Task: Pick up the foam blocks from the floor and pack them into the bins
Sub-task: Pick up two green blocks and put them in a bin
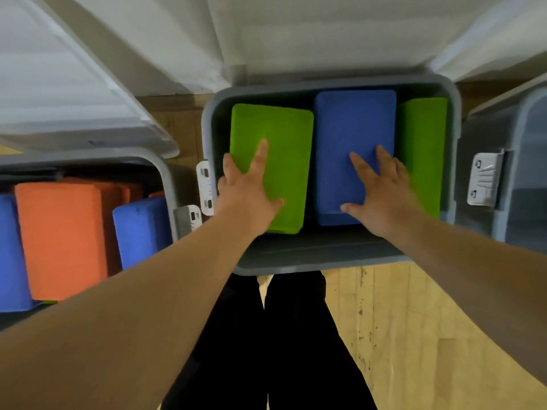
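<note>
A grey bin (325,258) stands on the floor in front of me. In it lie a green foam block (281,134) on the left, a blue foam block (352,122) in the middle and another green block (423,137) on edge at the right. My left hand (245,190) lies flat on the left green block with straight fingers, its thumb at the block's near end. Spread flat with straight fingers, my right hand (381,187) presses on the blue block.
A second grey bin (165,173) at the left holds an orange block (59,238) and blue blocks (139,226). A third bin (515,173) stands at the right. White lids (74,84) lean behind. My dark-trousered legs (266,350) stand on the wooden floor (414,321).
</note>
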A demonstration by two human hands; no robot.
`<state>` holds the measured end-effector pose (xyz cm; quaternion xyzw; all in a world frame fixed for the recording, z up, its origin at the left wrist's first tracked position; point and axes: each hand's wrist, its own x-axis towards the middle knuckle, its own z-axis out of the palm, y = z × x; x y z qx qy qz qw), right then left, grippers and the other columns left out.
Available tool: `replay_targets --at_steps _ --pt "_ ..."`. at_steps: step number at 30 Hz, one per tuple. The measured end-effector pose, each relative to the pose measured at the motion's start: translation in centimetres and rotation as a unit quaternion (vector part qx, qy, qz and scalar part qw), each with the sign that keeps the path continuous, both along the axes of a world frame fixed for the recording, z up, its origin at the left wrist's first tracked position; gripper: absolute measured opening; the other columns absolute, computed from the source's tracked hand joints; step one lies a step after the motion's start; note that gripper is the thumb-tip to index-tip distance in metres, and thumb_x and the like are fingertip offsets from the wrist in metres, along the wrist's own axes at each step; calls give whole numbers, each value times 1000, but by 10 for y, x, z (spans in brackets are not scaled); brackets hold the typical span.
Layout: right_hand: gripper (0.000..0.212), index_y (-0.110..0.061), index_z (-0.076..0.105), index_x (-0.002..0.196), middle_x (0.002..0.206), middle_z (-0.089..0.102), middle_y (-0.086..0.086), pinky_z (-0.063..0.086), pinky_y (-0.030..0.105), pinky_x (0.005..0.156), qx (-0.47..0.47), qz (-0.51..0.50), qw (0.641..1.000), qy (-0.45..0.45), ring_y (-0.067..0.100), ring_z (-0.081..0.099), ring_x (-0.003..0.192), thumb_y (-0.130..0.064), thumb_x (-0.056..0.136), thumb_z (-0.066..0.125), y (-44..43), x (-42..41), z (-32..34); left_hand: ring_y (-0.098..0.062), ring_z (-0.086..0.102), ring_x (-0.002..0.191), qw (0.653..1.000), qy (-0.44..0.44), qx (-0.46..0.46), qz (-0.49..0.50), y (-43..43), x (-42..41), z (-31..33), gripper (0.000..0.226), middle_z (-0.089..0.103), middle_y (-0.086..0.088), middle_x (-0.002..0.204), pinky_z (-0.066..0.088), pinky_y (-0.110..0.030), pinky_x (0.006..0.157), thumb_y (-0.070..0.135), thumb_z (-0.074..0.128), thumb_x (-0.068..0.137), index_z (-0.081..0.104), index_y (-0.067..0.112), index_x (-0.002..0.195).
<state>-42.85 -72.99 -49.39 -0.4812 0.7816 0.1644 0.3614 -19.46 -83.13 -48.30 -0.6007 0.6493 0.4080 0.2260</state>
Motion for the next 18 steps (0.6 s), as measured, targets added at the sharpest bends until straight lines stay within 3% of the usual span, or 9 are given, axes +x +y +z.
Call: replay_targets --at_steps 2,8,14,18 --pt "104 -50 -6 158 169 -18 -4 28 53 120 -3 -6 1000 -3 38 -5 156 -58 89 70 1 0 -2 -43 22 147 996 -55 6 -65 9 -15 -9 120 -31 -14 163 39 -59 112 49 79 84 -23 61 148" --pt "103 -50 -11 158 168 -22 -4 38 52 114 14 3 1000 1 37 -8 156 -57 91 68 -1 -1 1 -42 21 148 993 -76 -1 -91 8 -7 -8 122 -33 -13 161 39 -57 111 53 79 83 -24 62 147" --pt "106 -42 -9 161 170 -18 2 28 53 122 27 -25 999 -37 38 -6 156 -64 89 66 -9 11 37 -40 5 155 990 -88 4 -114 2 -3 34 116 -21 -10 168 26 -57 120 63 71 85 -19 49 155" --pt "102 -40 -4 162 171 -11 1 20 53 124 16 -67 995 -68 35 -5 157 -68 89 63 -5 28 125 -37 2 156 992 -44 -30 -117 2 1 120 112 -9 -10 170 23 -55 121 64 67 86 -16 44 157"
